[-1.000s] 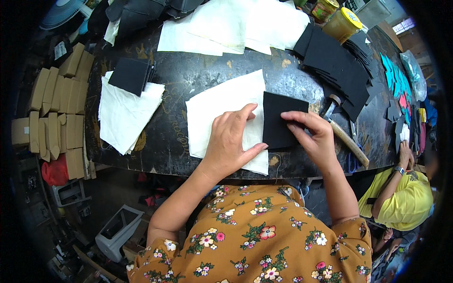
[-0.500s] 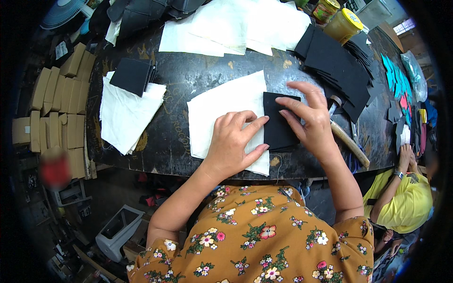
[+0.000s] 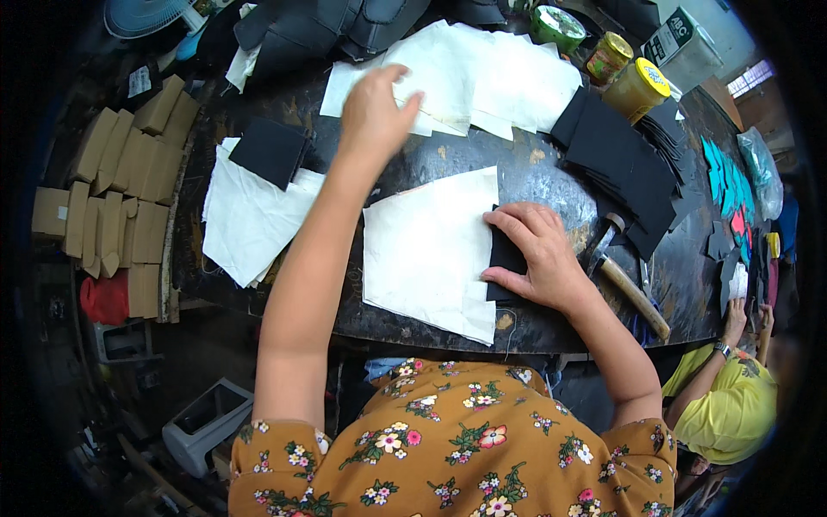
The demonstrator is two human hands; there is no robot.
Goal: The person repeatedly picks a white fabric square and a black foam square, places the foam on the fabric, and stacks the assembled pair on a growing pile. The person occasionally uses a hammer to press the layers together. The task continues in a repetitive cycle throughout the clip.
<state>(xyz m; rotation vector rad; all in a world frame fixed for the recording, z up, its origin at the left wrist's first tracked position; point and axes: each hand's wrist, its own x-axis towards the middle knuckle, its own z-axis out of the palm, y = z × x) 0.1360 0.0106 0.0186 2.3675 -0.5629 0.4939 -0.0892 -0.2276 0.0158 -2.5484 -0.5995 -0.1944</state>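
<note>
A white cloth piece (image 3: 422, 258) lies on the dark table in front of me. Along its right edge sits a black rectangular piece (image 3: 506, 250), mostly covered by my right hand (image 3: 543, 258). That hand rests on the black piece, thumb and forefinger spread apart, their tips at the cloth's edge. I cannot tell which of the two layers is on top there. My left hand (image 3: 376, 116) is stretched out to the back, over the left end of a spread of white cloth pieces (image 3: 508, 82). Its thumb stands away from the fingers, and nothing shows in it.
Black pieces (image 3: 271, 151) lie on white cloths (image 3: 250, 220) at left. Fanned black pieces (image 3: 616, 159), a hammer (image 3: 633, 297) and a yellow-lidded jar (image 3: 637, 90) are at right. Cardboard boxes (image 3: 103, 164) stand beyond the left edge; a person in yellow (image 3: 732, 405) works at far right.
My left hand has left the front cloth and reached to the back. My right hand has shifted down and left onto the black piece. The whole view has moved slightly.
</note>
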